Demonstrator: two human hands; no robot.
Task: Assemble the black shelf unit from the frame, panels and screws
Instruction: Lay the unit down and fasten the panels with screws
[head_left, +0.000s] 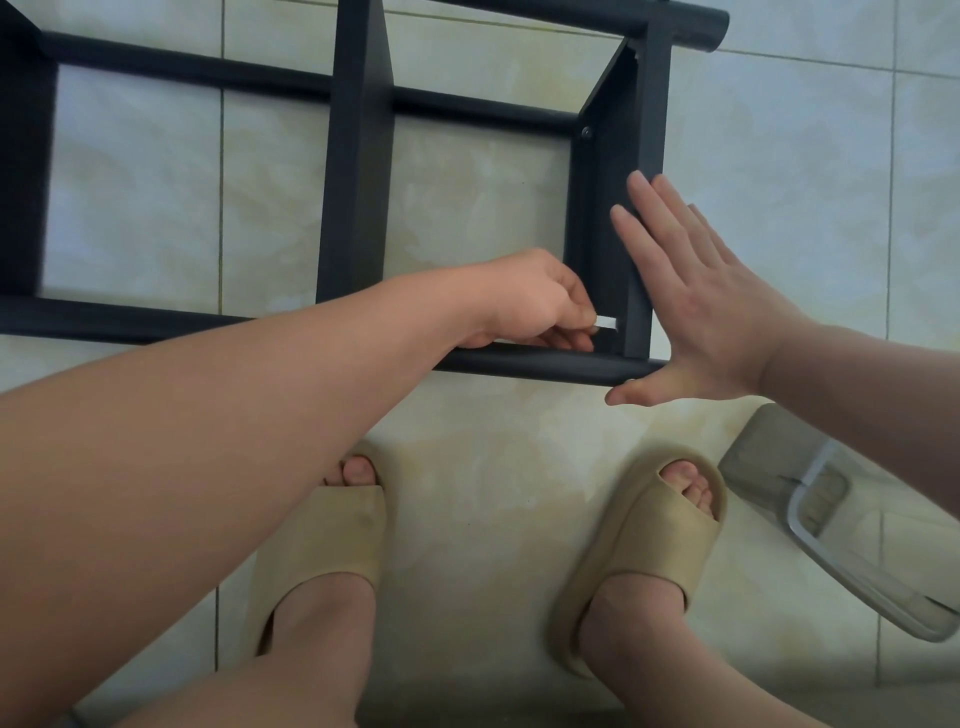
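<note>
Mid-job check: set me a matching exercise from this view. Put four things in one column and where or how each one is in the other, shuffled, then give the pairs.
Things
1. left hand
2. right hand
3. screw head
4. clear container

Place or state
A. on the tiled floor, beside the right foot's slipper
B. flat and open against the outer side of the end panel
C. seated in the end panel near its far corner
D. pinching a silvery tool at the end panel's near corner

Pairs: 1-D, 2-B, 3-C, 4-A
</note>
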